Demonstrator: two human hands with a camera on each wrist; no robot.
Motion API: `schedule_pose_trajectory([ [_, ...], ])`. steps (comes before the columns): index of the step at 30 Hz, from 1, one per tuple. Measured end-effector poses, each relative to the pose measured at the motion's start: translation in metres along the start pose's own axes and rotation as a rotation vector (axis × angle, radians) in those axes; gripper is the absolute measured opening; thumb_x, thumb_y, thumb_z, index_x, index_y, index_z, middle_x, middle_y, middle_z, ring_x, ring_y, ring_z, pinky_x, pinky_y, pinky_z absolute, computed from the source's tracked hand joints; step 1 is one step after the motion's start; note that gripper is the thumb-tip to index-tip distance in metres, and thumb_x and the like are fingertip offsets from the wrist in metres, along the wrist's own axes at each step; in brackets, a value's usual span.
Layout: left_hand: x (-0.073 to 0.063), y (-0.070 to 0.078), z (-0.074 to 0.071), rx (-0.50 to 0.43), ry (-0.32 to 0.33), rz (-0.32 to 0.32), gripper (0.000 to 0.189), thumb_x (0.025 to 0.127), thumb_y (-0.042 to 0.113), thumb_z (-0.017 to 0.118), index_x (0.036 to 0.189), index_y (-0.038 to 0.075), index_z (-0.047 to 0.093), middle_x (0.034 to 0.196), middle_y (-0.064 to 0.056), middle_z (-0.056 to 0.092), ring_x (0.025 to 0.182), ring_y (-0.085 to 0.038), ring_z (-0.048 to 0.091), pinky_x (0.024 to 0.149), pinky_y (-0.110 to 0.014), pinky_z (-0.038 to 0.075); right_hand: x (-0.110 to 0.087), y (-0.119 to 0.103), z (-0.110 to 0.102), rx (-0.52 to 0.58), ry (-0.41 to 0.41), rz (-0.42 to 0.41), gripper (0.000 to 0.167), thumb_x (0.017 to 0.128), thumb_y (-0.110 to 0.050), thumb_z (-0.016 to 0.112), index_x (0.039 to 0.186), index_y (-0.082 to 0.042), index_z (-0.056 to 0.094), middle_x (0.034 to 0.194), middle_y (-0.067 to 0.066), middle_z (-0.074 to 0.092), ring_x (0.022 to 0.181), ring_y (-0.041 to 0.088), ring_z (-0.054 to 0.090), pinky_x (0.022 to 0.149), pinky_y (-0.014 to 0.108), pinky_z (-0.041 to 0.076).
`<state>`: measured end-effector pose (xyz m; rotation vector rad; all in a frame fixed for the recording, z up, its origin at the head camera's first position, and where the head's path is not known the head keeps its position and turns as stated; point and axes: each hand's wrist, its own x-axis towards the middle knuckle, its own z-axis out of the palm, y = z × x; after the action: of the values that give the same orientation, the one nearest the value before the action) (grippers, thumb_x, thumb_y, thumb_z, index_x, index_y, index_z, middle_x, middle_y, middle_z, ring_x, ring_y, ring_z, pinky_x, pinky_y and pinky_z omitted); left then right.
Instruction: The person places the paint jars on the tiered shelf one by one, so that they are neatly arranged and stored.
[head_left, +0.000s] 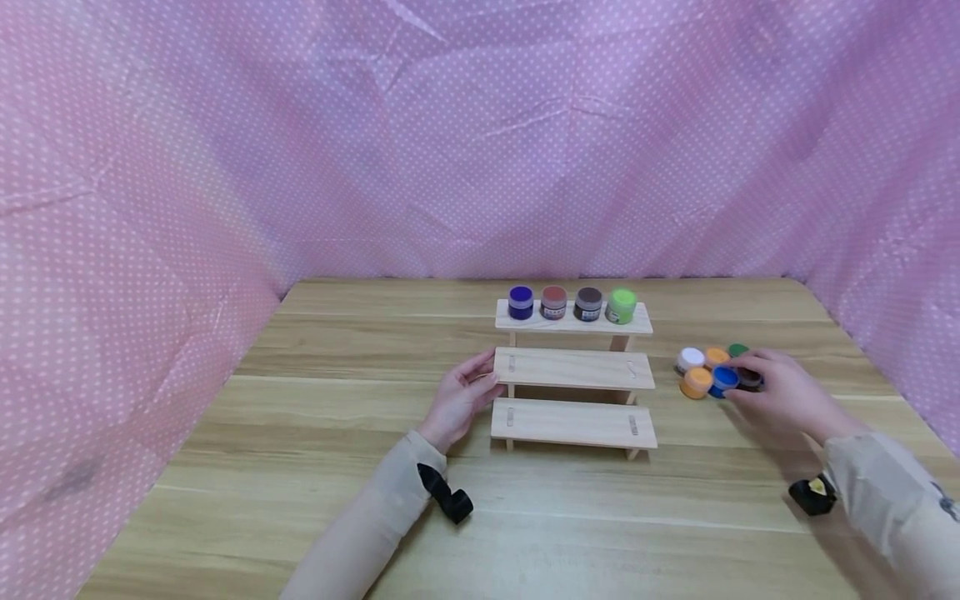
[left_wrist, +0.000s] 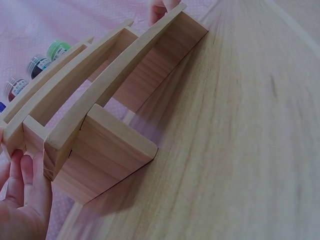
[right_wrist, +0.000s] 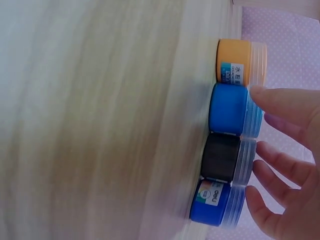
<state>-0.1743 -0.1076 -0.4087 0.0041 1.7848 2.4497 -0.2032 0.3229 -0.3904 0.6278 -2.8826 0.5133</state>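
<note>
1. Left hand (head_left: pixel 461 402): fingers and thumb clamped on the wooden stand (head_left: pixel 573 368), at its left end.
2. Right hand (head_left: pixel 782 392): thumb and forefinger pinching the blue jar (head_left: pixel 724 379) on the table (head_left: pixel 337 400), right of the stand.
3. Orange jar (head_left: pixel 696 383) and dark jar (right_wrist: pixel 220 157) crowd it either side; white jar (head_left: pixel 690 359), green jar (head_left: pixel 738 349) behind.
4. Four jars (head_left: pixel 553 302) on the top shelf (head_left: pixel 642 322); pink cloth (head_left: pixel 480 150) beyond.

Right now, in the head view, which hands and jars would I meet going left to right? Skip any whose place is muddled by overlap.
Left hand, purple jar, reddish-brown jar, dark jar, light green jar, white jar, right hand.
</note>
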Motion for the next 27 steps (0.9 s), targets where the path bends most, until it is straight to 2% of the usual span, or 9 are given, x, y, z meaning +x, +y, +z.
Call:
schedule_pose_trajectory([
  [4, 0.0005, 0.0004, -0.0001, 0.000, 0.004, -0.007, 0.050, 0.090, -0.011, 0.049, 0.139, -0.005, 0.040, 0.098, 0.000, 0.051, 0.090, -0.007, 0.057, 0.086, -0.024, 0.055, 0.0026, 0.0018, 0.0028, -0.013, 0.031, -0.047, 0.036, 0.073, -0.010, 0.079, 0.104, 0.005, 0.067, 0.095, 0.021, 0.063, 0.084, 0.033, 0.059, 0.070, 0.047, 0.051],
  [8, 0.0007, 0.0004, -0.0001, -0.006, 0.002, -0.006, 0.050, 0.091, -0.012, 0.049, 0.139, -0.005, 0.040, 0.098, 0.000, 0.052, 0.089, -0.007, 0.058, 0.085, -0.023, 0.056, 0.0041, 0.0035, 0.0049, -0.016, 0.051, -0.065, 0.033, 0.072, -0.008, 0.080, 0.101, 0.004, 0.068, 0.092, 0.018, 0.065, 0.085, 0.034, 0.060, 0.072, 0.050, 0.050],
  [17, 0.0005, -0.0009, 0.0002, -0.020, -0.003, 0.002, 0.049, 0.090, -0.013, 0.049, 0.138, -0.007, 0.040, 0.098, 0.000, 0.055, 0.086, -0.005, 0.059, 0.082, -0.021, 0.056, 0.0049, 0.0012, 0.0068, -0.022, 0.072, -0.075, 0.032, 0.072, -0.006, 0.079, 0.100, 0.003, 0.069, 0.093, 0.022, 0.065, 0.087, 0.041, 0.059, 0.074, 0.056, 0.048],
  [27, 0.0001, -0.0010, -0.0001, 0.000, -0.002, 0.006, 0.049, 0.091, -0.012, 0.049, 0.138, -0.007, 0.040, 0.101, -0.002, 0.056, 0.087, -0.005, 0.060, 0.088, -0.026, 0.055, 0.0021, -0.0012, 0.0072, -0.015, 0.062, -0.052, 0.032, 0.073, -0.005, 0.077, 0.104, 0.001, 0.069, 0.099, 0.025, 0.065, 0.093, 0.044, 0.056, 0.078, 0.058, 0.045],
])
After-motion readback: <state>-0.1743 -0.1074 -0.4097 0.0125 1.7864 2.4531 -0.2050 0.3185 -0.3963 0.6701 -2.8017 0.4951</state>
